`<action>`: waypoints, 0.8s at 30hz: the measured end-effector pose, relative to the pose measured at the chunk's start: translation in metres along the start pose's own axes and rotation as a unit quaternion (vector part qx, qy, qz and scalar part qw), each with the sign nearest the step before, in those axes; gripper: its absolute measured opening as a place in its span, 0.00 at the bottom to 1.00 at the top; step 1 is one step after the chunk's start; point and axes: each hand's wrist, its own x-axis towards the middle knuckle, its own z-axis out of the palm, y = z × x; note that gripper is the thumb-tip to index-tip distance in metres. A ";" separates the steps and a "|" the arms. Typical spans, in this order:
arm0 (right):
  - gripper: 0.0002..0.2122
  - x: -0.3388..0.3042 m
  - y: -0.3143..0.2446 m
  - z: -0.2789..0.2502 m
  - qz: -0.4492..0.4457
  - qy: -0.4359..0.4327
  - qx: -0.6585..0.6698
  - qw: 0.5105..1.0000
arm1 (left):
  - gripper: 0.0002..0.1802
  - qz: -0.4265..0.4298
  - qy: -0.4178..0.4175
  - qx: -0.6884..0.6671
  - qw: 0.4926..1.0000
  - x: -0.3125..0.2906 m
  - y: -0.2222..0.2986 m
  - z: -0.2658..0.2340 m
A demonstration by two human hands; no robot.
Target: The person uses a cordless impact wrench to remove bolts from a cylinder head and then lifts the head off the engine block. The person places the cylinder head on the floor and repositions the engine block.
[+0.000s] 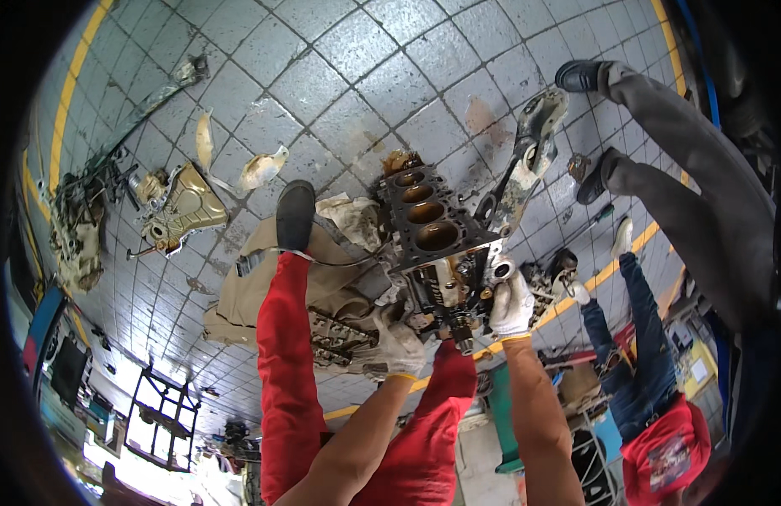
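An engine block (pixel 441 240) stands between my legs, its row of dark round cylinder bores facing up. My right hand (pixel 513 310), in a white work glove, is closed on its near right side, just below a metal fitting with a round opening (pixel 502 269). At the near left side of the block, my gloved left hand (pixel 399 344) has curled fingers against its edge; part of its grip is hidden. Beside that hand lies a cylinder head (pixel 340 336) on tan cloth. A crumpled whitish rag (pixel 351 221) touches the block's left side.
A large metal cover (pixel 532 156) lies right of the block. Gold-coloured housing (pixel 188 211) and other engine parts (pixel 78 228) sit on the tiled floor at left. A person in grey trousers (pixel 686 160) stands at right; another, in a red top (pixel 667 447), is at lower right.
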 end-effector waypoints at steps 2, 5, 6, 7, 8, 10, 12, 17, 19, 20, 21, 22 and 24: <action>0.14 -0.001 -0.005 0.000 0.014 0.011 0.008 1.000 | 0.31 -0.239 -0.022 -0.235 0.942 -0.001 0.021 -0.007; 0.17 -0.001 -0.006 -0.001 0.036 -0.008 0.017 0.999 | 0.28 -0.027 -0.119 -0.074 0.990 0.002 0.017 -0.023; 0.18 -0.004 -0.010 -0.003 0.053 0.000 0.018 0.998 | 0.28 0.079 -0.145 0.026 0.986 0.001 0.021 -0.031; 0.18 -0.002 -0.013 -0.002 0.048 0.006 0.008 0.999 | 0.27 0.184 -0.176 0.168 0.952 0.002 0.038 -0.030; 0.18 -0.003 -0.012 0.000 0.049 0.013 0.018 0.999 | 0.27 0.295 -0.178 0.292 0.892 0.002 0.054 -0.030; 0.18 -0.001 -0.011 0.002 0.054 0.011 0.019 0.998 | 0.28 0.376 -0.175 0.348 0.841 0.006 0.066 -0.031; 0.20 -0.006 -0.009 0.006 0.092 0.019 0.032 0.995 | 0.28 0.390 -0.172 0.368 0.826 0.003 0.069 -0.032; 0.22 -0.014 -0.018 0.008 0.150 0.041 0.030 0.987 | 0.28 0.311 -0.198 0.388 0.845 0.003 0.063 -0.036; 0.23 -0.023 -0.017 0.007 0.177 0.036 -0.004 0.984 | 0.30 0.319 -0.197 0.365 0.852 0.001 0.064 -0.038; 0.23 -0.025 -0.017 0.006 0.183 0.035 -0.002 0.982 | 0.30 0.341 -0.192 0.361 0.846 0.001 0.063 -0.037; 0.22 -0.024 -0.018 0.006 0.188 0.035 0.002 0.982 | 0.30 0.345 -0.193 0.366 0.843 0.002 0.063 -0.037; 0.25 -0.025 -0.015 0.007 0.192 0.028 0.019 0.981 | 0.31 0.349 -0.194 0.370 0.839 0.003 0.063 -0.038; 0.30 -0.027 -0.007 0.007 0.200 0.016 0.055 0.978 | 0.33 0.323 -0.209 0.397 0.833 0.004 0.062 -0.042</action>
